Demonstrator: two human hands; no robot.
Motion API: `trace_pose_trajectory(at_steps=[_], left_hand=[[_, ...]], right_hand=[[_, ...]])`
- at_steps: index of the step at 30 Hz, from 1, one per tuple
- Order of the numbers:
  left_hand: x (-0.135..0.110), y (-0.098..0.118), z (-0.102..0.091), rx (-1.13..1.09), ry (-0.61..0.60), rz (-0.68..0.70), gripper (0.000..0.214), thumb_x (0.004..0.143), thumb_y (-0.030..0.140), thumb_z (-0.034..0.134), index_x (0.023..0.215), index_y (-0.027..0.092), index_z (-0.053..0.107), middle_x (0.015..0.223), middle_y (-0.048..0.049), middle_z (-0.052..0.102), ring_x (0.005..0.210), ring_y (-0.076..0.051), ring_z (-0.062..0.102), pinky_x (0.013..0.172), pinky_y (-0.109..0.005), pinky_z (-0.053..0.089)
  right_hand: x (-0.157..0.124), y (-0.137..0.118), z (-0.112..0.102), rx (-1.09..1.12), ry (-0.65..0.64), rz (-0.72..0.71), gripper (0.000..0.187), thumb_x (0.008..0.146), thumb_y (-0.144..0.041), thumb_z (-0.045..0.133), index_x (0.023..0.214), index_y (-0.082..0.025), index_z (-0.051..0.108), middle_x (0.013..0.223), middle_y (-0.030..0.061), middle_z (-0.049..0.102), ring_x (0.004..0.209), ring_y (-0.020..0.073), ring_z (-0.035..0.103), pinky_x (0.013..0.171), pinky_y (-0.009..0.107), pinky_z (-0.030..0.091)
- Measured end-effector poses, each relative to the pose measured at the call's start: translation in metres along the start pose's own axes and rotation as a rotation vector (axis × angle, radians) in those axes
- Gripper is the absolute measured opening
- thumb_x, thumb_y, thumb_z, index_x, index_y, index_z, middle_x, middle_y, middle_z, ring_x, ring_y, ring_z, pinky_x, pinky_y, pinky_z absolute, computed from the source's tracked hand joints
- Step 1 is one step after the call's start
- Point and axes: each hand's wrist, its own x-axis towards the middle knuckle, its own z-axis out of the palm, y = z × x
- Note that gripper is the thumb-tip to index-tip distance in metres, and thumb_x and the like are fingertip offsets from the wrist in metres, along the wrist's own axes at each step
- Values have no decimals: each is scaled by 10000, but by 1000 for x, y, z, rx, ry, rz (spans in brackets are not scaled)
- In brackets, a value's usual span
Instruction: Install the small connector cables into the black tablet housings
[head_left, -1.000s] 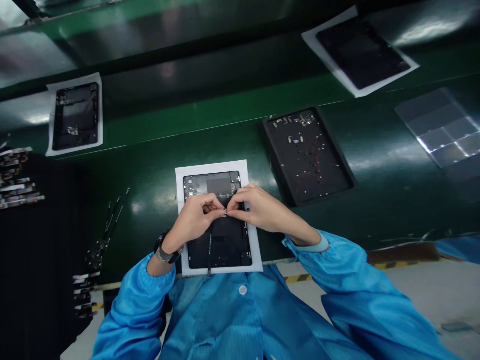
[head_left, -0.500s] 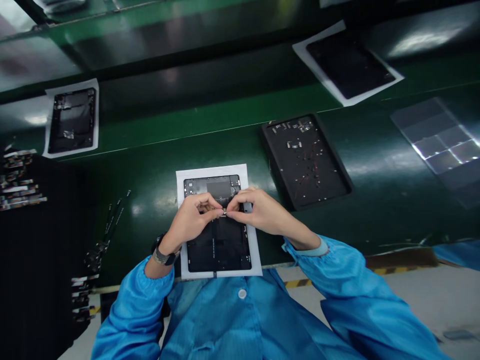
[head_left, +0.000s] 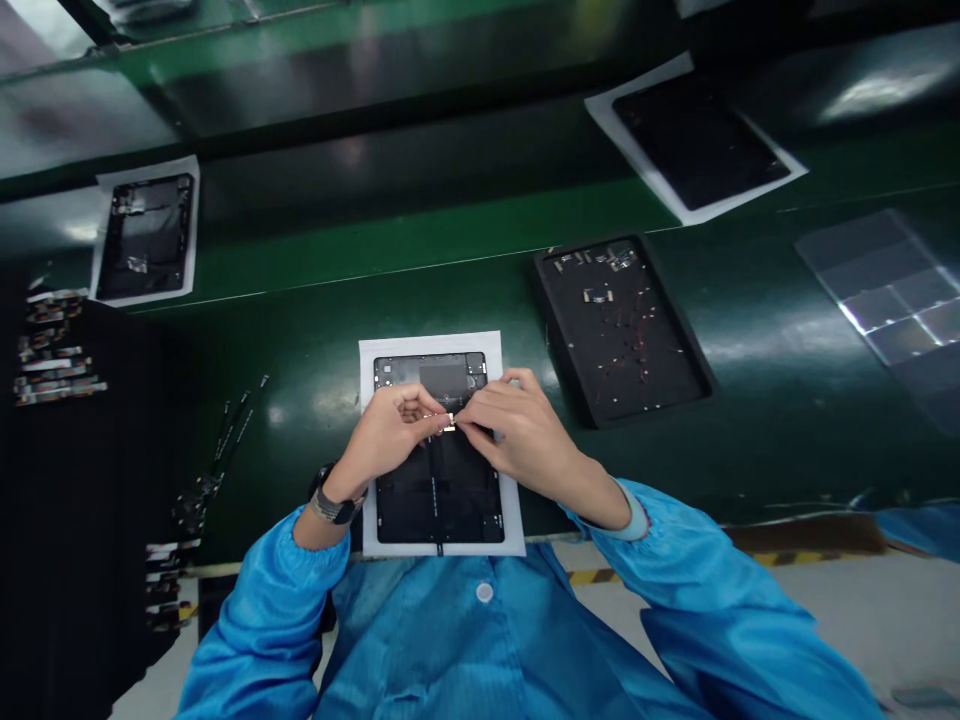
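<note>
While left hand point(head_left: 386, 432) pinches shiny piece point(head_left: 449, 423) | right hand point(head_left: 523, 432) adjoins, grip unclear | flat black casing point(head_left: 469, 490) beneath

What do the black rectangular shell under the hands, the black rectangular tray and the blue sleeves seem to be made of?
Black rectangular shell: plastic or dark-coated metal, unclear which; smooth, low-gloss surface.
Black rectangular tray: probably moulded plastic or dense foam; dull, evenly dark surface.
Blue sleeves: woven-looking fabric, likely synthetic; soft folds and a slight sheen.
</note>
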Motion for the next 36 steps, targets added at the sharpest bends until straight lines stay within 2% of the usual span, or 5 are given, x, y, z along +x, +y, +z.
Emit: trace_pose_trajectory(at_steps=[10, 15, 23, 27, 36], left_hand=[[1, 0, -1, -122, 52, -93, 188, 712, 294, 756, 755, 133, 670, 591, -10, 646, 482, -104, 553, 459, -219, 459], [-1, 4, -3, -73, -29, -98, 170, 754, 305, 722, 763, 136, 702, 593, -9, 637, 496, -102, 543, 453, -211, 432], [-1, 2, 0, -46, -32, -103, 171, 766, 309, 714, 742, 144, 677, 598, -4, 626, 520, -110, 546, 446, -208, 398], [0, 0, 0, -33, -37, -108, 160, 775, 298, 697, 756, 141, 675, 618, -8, 630, 537, -113, 553, 461, -211, 401], [-6, 5, 5, 323, 4, 145, 122, 838, 207, 595, 778, 148, 683, 653, -9, 639, 604, -128, 543, 581, -239, 403]], right_hand=[[-2, -6, 9, -289, 177, -101, 249, 961, -120, 531, 754, -187, 651, 680, 6, 660, 713, 161, 560, 879, 363, 345], [1, -6, 9, -304, 241, -108, 227, 973, -122, 535, 806, -198, 668, 704, -1, 681, 748, 157, 589, 882, 358, 360], [-1, -8, 8, -258, 85, -67, 276, 997, -138, 472, 854, -224, 692, 775, 23, 710, 850, 188, 601, 910, 395, 342], [0, -7, 9, -211, 83, -54, 280, 998, -144, 469, 845, -224, 690, 769, 27, 707, 852, 191, 602, 903, 389, 336], [3, 0, 7, 137, 15, 109, 140, 947, -168, 542, 862, -183, 652, 794, 40, 697, 758, 186, 599, 813, 359, 349]])
